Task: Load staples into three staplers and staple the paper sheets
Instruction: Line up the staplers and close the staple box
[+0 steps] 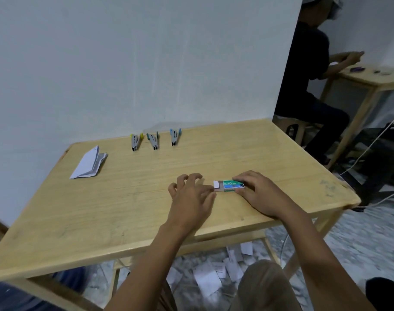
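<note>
Right hand (262,194) grips staple box (233,185); left hand (191,198), fingers (192,177) loose, beside its protruding tray (216,184): draw tray out level, box pinned.

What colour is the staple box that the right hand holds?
The staple box is green, white at its open end; the head view shows it.

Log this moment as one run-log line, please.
staple box: drawer partly out | right hand: grips box | left hand: thumb at drawer | staplers: untouched
</note>
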Motion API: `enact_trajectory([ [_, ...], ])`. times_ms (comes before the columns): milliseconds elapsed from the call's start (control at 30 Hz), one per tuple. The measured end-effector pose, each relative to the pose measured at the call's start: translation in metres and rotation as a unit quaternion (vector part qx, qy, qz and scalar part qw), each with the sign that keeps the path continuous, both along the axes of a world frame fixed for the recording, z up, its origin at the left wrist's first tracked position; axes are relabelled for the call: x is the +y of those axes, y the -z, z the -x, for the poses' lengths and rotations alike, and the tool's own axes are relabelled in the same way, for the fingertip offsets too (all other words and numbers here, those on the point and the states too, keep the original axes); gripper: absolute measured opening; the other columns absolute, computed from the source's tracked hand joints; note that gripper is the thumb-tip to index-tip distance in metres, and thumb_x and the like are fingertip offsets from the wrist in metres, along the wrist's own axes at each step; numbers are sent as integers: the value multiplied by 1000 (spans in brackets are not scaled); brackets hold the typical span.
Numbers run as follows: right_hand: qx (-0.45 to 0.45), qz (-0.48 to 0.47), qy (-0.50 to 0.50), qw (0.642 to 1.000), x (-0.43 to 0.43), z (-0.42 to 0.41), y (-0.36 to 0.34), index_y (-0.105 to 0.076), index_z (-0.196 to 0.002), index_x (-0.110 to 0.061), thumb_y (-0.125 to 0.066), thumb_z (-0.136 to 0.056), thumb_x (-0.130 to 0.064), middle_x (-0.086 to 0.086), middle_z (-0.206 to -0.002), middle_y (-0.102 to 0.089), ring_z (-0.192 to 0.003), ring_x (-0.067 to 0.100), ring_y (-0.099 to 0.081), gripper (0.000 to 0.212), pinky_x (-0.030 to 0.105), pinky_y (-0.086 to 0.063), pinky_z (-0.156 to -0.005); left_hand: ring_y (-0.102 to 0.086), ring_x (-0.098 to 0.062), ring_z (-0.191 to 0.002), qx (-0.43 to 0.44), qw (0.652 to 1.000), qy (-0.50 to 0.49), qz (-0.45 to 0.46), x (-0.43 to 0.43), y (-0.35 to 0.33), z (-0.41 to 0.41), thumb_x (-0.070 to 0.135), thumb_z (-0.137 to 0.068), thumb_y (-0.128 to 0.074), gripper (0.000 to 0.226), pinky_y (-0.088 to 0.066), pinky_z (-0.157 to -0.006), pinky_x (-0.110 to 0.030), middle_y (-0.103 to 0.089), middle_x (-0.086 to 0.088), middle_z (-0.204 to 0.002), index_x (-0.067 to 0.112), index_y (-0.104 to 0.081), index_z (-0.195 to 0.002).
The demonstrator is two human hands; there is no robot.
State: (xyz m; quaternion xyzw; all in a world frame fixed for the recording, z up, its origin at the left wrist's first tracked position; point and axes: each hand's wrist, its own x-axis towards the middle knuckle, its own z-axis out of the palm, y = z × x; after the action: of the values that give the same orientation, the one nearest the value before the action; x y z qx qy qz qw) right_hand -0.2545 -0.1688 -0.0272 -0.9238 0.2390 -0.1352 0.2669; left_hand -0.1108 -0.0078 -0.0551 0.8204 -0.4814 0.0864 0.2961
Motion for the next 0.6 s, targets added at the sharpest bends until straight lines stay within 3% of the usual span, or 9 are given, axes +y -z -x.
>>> enact_trajectory([
  [300, -2, 5, -28, 1000, 7, -10, -1, -57, -136, -19, -57, -99, -25, -2, -131, -57, -118, 10, -46, 37, 22, -39, -96, -25, -20, -128, -27, 999, 24, -32, 0, 1, -1, 41, -96, -51, 27, -15, -96, -38, -50, 4, -139, 41, -69, -116],
  [500, 3, -1, -25, 1000, 8, -11, -1, -56, -138, -20, -57, -99, -24, -2, -133, -56, -119, 10, -46, 39, 23, -40, -97, -24, -20, -136, 16, 997, 53, -48, 0, -3, -4, 39, -98, -49, 29, -15, -101, -37, -44, 1, -145, 41, -66, -122],
  [600, -2, -5, -25, 1000, 7, -12, 0, -56, -138, -19, -56, -100, -24, -2, -132, -56, -118, 9, -45, 38, 21, -37, -95, -22, -16, -139, 64, 997, 52, 1, 0, -7, -10, 36, -98, -51, 31, -12, -105, -31, -39, 0, -149, 35, -63, -127],
])
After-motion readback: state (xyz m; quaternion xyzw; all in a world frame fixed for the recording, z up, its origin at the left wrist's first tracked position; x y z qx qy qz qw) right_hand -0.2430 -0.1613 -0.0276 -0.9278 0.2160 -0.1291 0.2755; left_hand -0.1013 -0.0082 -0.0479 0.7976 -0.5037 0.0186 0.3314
